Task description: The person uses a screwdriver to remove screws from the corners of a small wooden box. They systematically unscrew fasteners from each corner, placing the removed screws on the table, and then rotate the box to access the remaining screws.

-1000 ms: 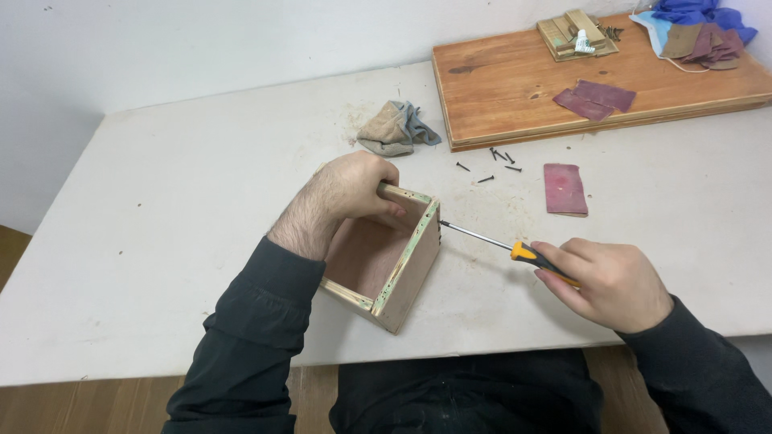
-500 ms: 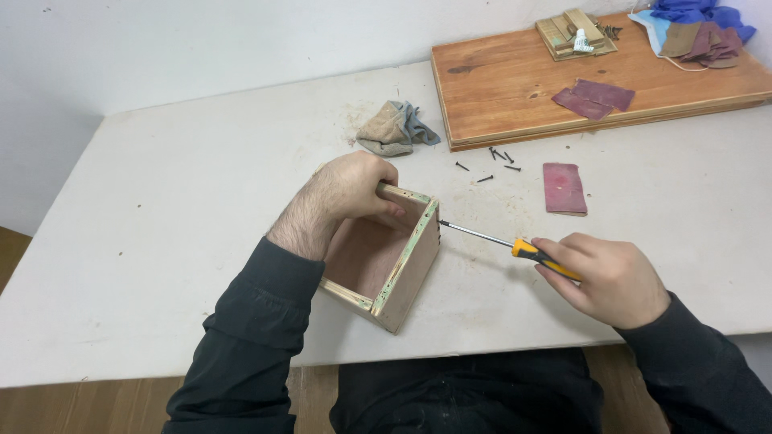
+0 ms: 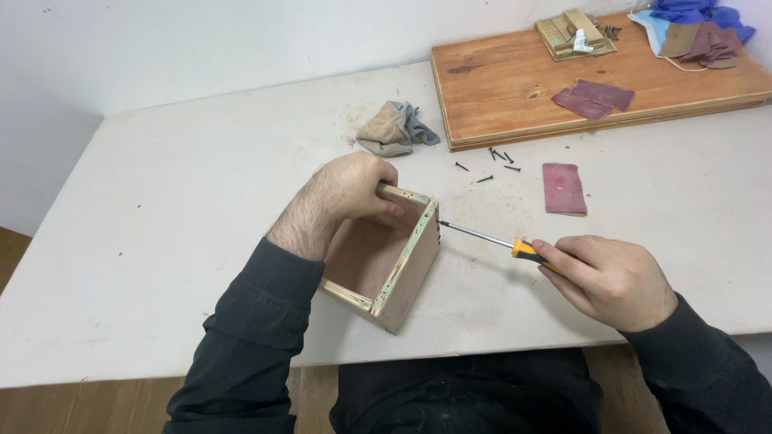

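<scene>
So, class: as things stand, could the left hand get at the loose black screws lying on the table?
Probably not yet. The left hand grips the wooden box, and the screws lie beyond it; once it lets go, bare table leaves the way free.

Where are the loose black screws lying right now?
In the head view the loose screws lie scattered on the white table, right of centre, just below the wooden board and left of the red sandpaper.
</scene>
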